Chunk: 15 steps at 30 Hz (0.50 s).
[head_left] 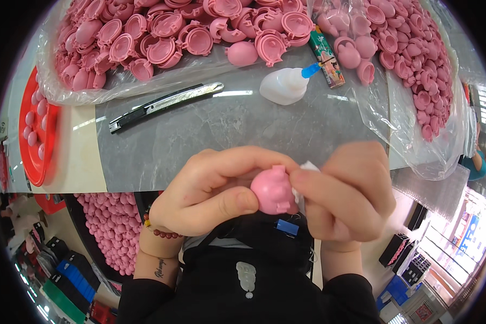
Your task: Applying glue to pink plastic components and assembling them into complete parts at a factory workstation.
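My left hand (208,186) is closed round a pink pig-shaped ball (268,190), thumb in front and fingers behind. The ball looks whole, with small ears or tabs on its right side. My right hand (351,189) pinches a crumpled white tissue (300,181) against the right side of the ball. Part of the tissue is hidden by the fingers, and this hand is slightly blurred. Beyond the hands, a black and silver utility knife (167,105) lies on the grey table. A white squeeze bottle (283,86) with a blue tip lies behind the ball.
Clear plastic bags with many pink half-shells (164,46) and pink pieces (416,65) fill the far side. A green packet (326,58) lies by the bottle. At left stands a red tray (29,156) with pink balls. Below the table edge is a black bin of pink balls (110,227).
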Each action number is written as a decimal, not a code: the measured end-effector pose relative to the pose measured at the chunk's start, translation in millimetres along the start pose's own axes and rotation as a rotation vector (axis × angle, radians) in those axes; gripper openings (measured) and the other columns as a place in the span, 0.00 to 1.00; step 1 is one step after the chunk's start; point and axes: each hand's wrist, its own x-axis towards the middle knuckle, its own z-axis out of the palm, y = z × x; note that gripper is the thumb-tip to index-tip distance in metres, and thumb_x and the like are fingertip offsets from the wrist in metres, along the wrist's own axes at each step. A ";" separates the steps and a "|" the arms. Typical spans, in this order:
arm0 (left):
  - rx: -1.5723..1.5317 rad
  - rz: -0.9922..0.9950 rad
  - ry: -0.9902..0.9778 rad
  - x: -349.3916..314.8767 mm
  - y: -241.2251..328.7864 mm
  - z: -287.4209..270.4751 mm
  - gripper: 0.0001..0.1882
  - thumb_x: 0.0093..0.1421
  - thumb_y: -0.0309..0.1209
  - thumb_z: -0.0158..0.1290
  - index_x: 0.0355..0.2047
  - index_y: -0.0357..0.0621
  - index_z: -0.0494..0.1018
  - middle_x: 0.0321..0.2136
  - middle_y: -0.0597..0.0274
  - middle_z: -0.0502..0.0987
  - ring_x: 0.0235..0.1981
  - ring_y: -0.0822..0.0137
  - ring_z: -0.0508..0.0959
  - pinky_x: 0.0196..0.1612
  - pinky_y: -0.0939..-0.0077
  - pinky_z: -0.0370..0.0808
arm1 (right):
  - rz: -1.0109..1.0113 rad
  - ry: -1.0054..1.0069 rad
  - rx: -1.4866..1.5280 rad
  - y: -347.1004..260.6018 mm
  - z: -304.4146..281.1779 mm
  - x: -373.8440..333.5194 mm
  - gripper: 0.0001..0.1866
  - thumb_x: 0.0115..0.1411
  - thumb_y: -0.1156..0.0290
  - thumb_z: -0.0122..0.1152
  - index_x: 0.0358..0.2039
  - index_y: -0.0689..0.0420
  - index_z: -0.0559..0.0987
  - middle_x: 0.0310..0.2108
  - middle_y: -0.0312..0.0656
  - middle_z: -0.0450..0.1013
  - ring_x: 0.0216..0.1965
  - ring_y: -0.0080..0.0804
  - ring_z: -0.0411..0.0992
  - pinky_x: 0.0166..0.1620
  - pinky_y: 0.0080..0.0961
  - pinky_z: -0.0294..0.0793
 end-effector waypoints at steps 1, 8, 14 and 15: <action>-0.015 -0.001 -0.001 0.7 0.9 -0.1 0.18 0.54 0.25 0.46 0.45 0.28 0.63 0.37 0.53 0.72 0.39 0.69 0.72 0.43 0.78 0.68 | -0.001 0.001 0.002 -1.6 -1.4 -1.4 0.04 0.43 0.76 0.56 0.22 0.51 0.74 0.19 0.34 0.63 0.18 0.27 0.60 0.20 0.20 0.58; -0.173 0.143 0.054 8.2 -3.6 11.5 0.16 0.48 0.22 0.50 0.39 0.33 0.62 0.39 0.35 0.68 0.38 0.58 0.73 0.41 0.71 0.70 | 0.237 0.294 0.214 3.3 -14.5 -11.0 0.10 0.40 0.80 0.58 0.27 0.57 0.73 0.21 0.37 0.66 0.20 0.28 0.63 0.24 0.20 0.62; -0.213 0.170 0.152 7.4 -6.8 14.7 0.15 0.48 0.25 0.52 0.34 0.35 0.60 0.36 0.27 0.68 0.32 0.52 0.76 0.36 0.69 0.73 | 0.249 0.186 0.176 -5.0 -9.4 -13.3 0.12 0.39 0.81 0.59 0.28 0.56 0.73 0.21 0.35 0.66 0.20 0.27 0.63 0.22 0.20 0.61; -0.255 0.149 0.158 7.6 -5.5 15.6 0.16 0.47 0.26 0.53 0.34 0.35 0.60 0.35 0.28 0.69 0.33 0.51 0.76 0.37 0.68 0.73 | 0.249 0.186 0.175 -7.0 -9.0 -11.4 0.12 0.39 0.81 0.59 0.28 0.56 0.73 0.21 0.35 0.66 0.20 0.27 0.63 0.22 0.20 0.61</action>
